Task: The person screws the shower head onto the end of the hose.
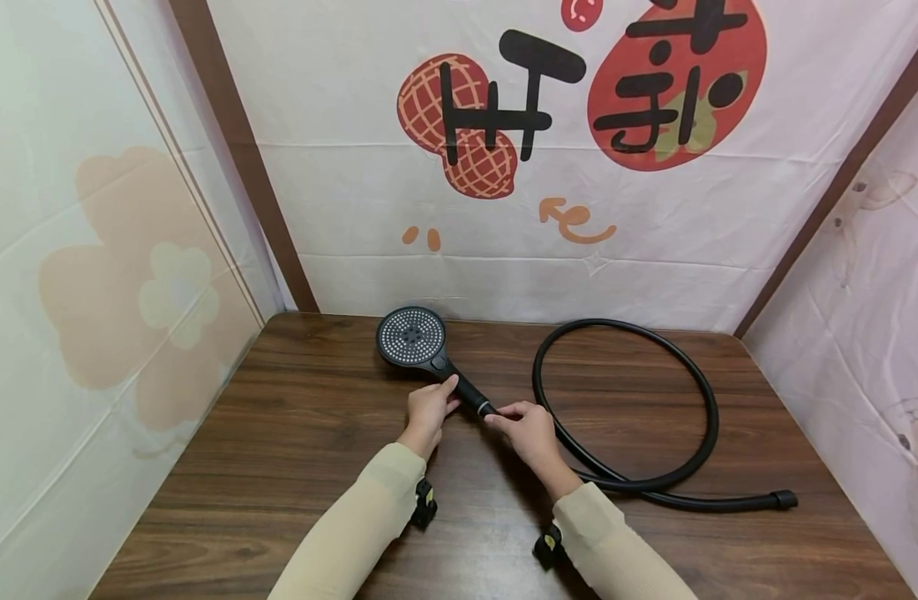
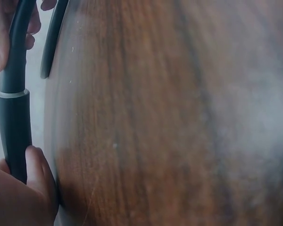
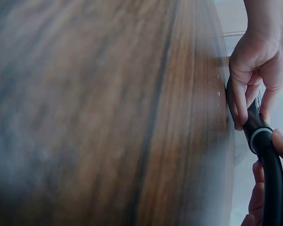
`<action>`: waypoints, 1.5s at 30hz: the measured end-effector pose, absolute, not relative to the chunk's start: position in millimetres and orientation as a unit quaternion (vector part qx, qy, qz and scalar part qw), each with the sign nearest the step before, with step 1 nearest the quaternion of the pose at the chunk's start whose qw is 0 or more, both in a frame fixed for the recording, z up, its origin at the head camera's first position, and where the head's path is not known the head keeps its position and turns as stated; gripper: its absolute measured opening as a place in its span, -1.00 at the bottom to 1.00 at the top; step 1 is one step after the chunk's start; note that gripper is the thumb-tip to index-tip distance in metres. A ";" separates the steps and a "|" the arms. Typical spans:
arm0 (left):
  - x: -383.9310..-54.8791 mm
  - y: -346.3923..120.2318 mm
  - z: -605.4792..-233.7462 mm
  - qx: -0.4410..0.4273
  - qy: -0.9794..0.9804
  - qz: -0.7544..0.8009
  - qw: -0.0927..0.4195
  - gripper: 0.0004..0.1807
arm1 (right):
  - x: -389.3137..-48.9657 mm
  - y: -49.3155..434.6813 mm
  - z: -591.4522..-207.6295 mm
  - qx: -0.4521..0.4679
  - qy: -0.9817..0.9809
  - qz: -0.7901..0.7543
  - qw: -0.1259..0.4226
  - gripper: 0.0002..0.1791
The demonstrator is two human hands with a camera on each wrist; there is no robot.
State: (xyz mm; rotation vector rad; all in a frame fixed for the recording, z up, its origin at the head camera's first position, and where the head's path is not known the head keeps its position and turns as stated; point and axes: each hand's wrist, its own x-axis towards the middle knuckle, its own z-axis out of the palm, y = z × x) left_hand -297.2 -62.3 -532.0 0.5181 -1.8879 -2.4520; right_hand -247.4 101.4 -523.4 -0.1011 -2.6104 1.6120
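A black shower head (image 1: 411, 337), its spray face turned up, lies tilted over the back of the table. My left hand (image 1: 428, 410) grips its handle (image 1: 468, 390) between thumb and fingers. Against the handle's lower end, at a pale ring, sits the end of a black hose (image 2: 14, 70). Close to that ring my right hand (image 1: 529, 429) pinches the hose end. In the right wrist view, the left hand (image 3: 259, 66) holds the handle above the ring, and the right thumb (image 3: 282, 146) lies beside the hose below it.
The rest of the hose (image 1: 709, 400) loops across the right side of the wooden table (image 1: 293, 467). Its other end, a black connector (image 1: 785, 499), points right near the table's right edge. A printed cloth wall (image 1: 338, 275) stands behind the table, with more cloth at both sides.
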 end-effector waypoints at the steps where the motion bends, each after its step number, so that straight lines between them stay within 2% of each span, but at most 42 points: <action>1: -297.2 -62.2 -532.0 0.166 -0.602 -0.781 0.002 -0.40 | -247.3 101.4 -523.7 -0.032 -0.850 0.525 0.036 -0.76; 8: -296.5 -61.8 -531.9 0.177 -0.597 -0.783 0.004 -0.40 | -248.8 101.5 -527.7 -0.024 -0.852 0.522 0.047 -0.76; 20: -297.0 -60.7 -531.3 0.189 -0.602 -0.776 0.008 -0.37 | -249.7 101.6 -527.5 -0.043 -0.848 0.528 0.024 -0.75; 29: -296.3 -56.7 -531.1 0.211 -0.599 -0.772 0.034 -0.57 | -250.1 102.5 -530.3 -0.041 -0.852 0.521 0.023 -0.73; 38: -298.7 -60.4 -530.2 0.199 -0.618 -0.761 0.019 -0.45 | -248.1 101.9 -525.1 -0.047 -0.851 0.523 0.020 -0.72; 45: -299.9 -60.6 -529.7 0.200 -0.616 -0.762 0.013 -0.48 | -248.3 102.2 -524.0 -0.050 -0.848 0.528 0.018 -0.73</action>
